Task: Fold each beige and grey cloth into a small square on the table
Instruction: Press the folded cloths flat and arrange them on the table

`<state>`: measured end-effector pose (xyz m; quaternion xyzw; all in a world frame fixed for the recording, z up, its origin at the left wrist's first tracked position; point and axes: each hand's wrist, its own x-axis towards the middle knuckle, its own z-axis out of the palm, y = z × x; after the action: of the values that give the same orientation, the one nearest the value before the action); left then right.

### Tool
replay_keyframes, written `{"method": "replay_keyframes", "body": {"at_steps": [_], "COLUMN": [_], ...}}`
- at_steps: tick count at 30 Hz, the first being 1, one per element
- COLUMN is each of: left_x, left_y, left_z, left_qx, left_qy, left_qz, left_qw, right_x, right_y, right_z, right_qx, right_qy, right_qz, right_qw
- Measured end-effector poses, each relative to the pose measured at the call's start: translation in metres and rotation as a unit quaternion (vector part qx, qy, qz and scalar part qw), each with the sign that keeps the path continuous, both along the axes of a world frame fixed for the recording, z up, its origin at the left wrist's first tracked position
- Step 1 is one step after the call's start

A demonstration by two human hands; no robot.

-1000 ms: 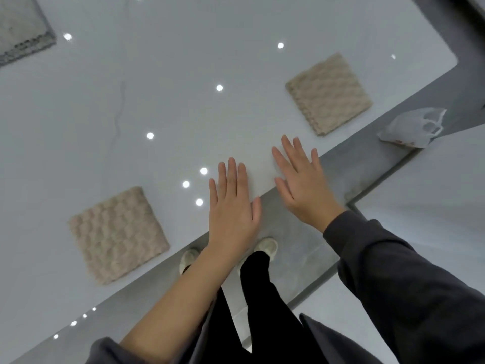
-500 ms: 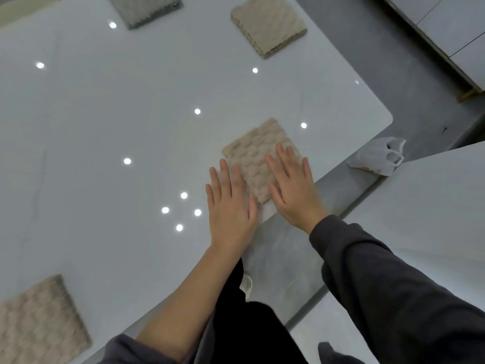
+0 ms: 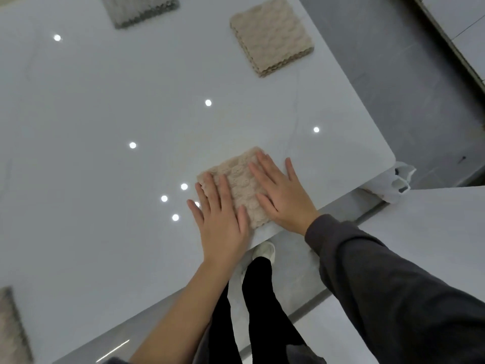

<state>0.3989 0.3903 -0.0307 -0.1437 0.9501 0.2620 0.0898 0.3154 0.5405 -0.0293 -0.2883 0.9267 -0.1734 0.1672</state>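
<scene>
A folded beige cloth point(image 3: 240, 179) lies as a small square near the front edge of the glossy white table point(image 3: 105, 179). My left hand point(image 3: 221, 216) lies flat on its left part, fingers straight. My right hand point(image 3: 282, 193) presses flat on its right part. A second folded beige cloth point(image 3: 273, 35) lies at the back right. At the top edge sits a folded grey cloth point(image 3: 139, 9), partly cut off. Another beige cloth point(image 3: 10, 327) shows at the lower left corner.
A crumpled white plastic bag point(image 3: 393, 183) hangs by the table's right corner. A second white surface point(image 3: 433, 232) stands to the right. Grey floor, my black trousers and a white shoe point(image 3: 263, 252) show below the table edge.
The view swung right along the table. Both hands went from the bare table onto the beige cloth, and now lie further over it than half a second ago.
</scene>
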Motion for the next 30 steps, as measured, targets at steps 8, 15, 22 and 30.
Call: {"method": "replay_keyframes", "body": {"at_steps": [8, 15, 22, 30], "left_x": [0.017, 0.003, 0.000, -0.039], "left_y": [-0.002, -0.002, -0.003, -0.078], "left_z": [0.000, -0.009, -0.012, 0.022], "left_qx": [-0.013, -0.031, -0.048, -0.045], "left_qy": [0.002, 0.017, 0.016, 0.072], "left_qz": [0.072, 0.073, 0.045, -0.113], "left_qw": [0.997, 0.997, 0.998, 0.990], "right_x": [0.013, 0.014, 0.019, 0.014], "right_y": [-0.010, -0.025, -0.028, 0.019], "right_z": [-0.004, -0.008, -0.010, 0.014], "right_qx": [0.013, 0.057, 0.072, 0.014], "right_qy": [0.018, 0.037, 0.049, 0.133], "right_qz": [0.060, 0.044, 0.033, 0.202], "right_qw": [0.998, 0.997, 0.996, 0.970]}}
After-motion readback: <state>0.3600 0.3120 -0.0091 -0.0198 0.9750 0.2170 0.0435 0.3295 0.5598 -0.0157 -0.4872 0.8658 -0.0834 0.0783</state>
